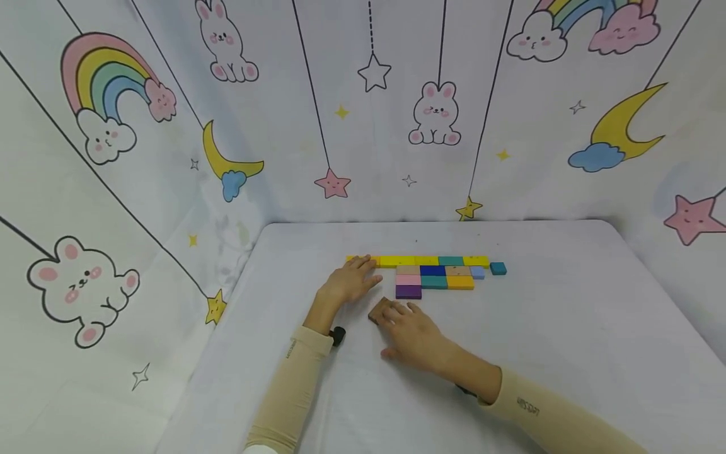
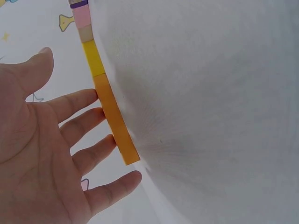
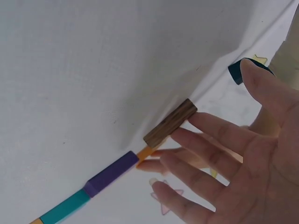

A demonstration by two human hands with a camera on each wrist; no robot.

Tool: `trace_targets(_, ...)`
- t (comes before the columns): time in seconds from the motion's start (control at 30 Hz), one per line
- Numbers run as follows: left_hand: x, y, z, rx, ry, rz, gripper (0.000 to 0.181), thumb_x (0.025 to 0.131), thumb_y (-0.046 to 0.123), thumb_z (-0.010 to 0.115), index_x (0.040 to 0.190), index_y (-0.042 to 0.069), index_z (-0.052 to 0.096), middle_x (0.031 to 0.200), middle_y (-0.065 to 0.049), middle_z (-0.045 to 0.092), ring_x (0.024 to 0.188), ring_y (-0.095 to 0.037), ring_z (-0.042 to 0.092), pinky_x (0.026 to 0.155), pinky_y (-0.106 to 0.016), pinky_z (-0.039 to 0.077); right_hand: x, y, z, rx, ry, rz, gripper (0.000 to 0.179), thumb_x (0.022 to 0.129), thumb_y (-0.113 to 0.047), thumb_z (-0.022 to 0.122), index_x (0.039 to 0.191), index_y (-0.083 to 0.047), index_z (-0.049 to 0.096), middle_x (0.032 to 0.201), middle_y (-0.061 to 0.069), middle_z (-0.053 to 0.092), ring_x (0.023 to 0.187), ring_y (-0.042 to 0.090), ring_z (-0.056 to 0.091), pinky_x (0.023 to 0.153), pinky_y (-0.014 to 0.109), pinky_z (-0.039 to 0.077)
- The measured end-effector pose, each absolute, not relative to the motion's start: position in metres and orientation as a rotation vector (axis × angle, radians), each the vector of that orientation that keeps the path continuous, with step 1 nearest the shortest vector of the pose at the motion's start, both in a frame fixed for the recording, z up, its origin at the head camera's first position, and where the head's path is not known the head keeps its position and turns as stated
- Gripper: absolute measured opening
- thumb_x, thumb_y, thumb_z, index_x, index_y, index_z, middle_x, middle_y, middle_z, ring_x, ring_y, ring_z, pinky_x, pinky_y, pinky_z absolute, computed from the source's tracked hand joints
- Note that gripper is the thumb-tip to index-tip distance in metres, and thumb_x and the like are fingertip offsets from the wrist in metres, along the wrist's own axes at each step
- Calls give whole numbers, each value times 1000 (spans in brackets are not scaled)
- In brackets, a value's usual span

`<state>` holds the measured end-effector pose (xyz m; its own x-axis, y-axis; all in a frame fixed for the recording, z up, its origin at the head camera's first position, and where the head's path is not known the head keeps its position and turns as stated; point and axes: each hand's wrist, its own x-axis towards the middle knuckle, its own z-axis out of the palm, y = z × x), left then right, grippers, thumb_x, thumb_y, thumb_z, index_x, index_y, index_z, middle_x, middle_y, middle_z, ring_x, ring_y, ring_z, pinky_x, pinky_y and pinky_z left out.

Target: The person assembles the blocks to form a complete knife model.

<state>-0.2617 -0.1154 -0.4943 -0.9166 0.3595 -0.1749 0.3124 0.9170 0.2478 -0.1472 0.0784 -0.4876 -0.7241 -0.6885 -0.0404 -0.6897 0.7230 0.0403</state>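
Note:
My left hand (image 1: 347, 282) is at the left end of a row of yellow blocks (image 1: 397, 261). In the left wrist view its fingers are spread, with several fingertips against an orange-yellow block (image 2: 114, 119). Nearer to me, my right hand (image 1: 416, 336) has its fingertips on a brown wood-grain block (image 1: 379, 310), which lies askew on the white cloth. Those fingers look extended along one side of it in the right wrist view, the thumb held apart. A purple block (image 1: 408, 292) sits just beyond the brown one, at the near left corner of the block group.
Below the yellow row lie pink (image 1: 408, 279), dark blue (image 1: 433, 270), orange (image 1: 460, 282) and other coloured blocks, edge to edge. A teal block (image 1: 498, 268) stands apart at the right end. A printed curtain (image 1: 386, 139) rises behind the table.

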Motion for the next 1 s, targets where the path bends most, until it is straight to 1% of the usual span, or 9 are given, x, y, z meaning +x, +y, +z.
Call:
trace_targets(0.23, -260, -116, -490, 511, 2861, 322, 63, 111, 54, 40, 162, 17, 40, 171, -5, 28, 158, -30, 23, 123, -54, 33, -137, 78, -490, -1231, 2935, 147, 76, 87, -61, 78, 140, -8, 65, 141, 9, 60, 139, 27, 53, 116, 50, 44)
trace_targets(0.37, -259, -116, -490, 516, 2866, 322, 63, 111, 53, 41, 162, 17, 41, 171, -6, 29, 158, -30, 24, 123, -54, 33, -132, 78, -492, -1257, 2947, 157, 81, 85, -61, 80, 139, -4, 64, 137, 11, 60, 138, 28, 54, 116, 45, 45)
trace_targets(0.5, -259, -116, -492, 514, 2865, 333, 62, 111, 52, 41, 162, 16, 41, 171, -6, 29, 158, -31, 25, 123, -54, 33, -127, 77, -491, -1236, 2946, 181, 86, 84, -62, 81, 140, 1, 62, 139, 13, 58, 138, 29, 53, 116, 43, 45)
trace_targets(0.63, -260, -116, -493, 509, 2864, 330, 63, 111, 54, 40, 162, 17, 40, 171, -5, 28, 158, -31, 24, 123, -54, 32, -121, 77, -491, -1223, 2947, 268, 85, 84, -63, 80, 136, 3, 65, 134, 13, 58, 131, 28, 56, 113, 42, 48)
trace_targets(0.77, -261, -116, -494, 508, 2865, 322, 64, 110, 55, 40, 162, 18, 40, 172, -4, 27, 158, -31, 24, 123, -54, 32, -118, 77, -491, -1217, 2963, 343, 85, 84, -66, 78, 132, 3, 67, 128, 14, 59, 124, 30, 61, 107, 43, 53)
trace_targets(0.9, -261, -116, -495, 514, 2870, 327, 63, 110, 55, 40, 162, 18, 41, 171, -5, 28, 158, -31, 25, 123, -54, 33, -116, 79, -492, -1181, 2990, 360, 87, 83, -68, 78, 131, 4, 68, 128, 16, 61, 125, 34, 62, 105, 46, 55)
trace_targets(1.0, -260, -115, -493, 515, 2872, 322, 63, 110, 55, 40, 162, 18, 41, 171, -5, 28, 158, -31, 24, 122, -55, 33, -116, 81, -493, -1145, 3003, 353, 88, 82, -70, 77, 131, 2, 68, 127, 15, 61, 125, 34, 62, 104, 49, 54)
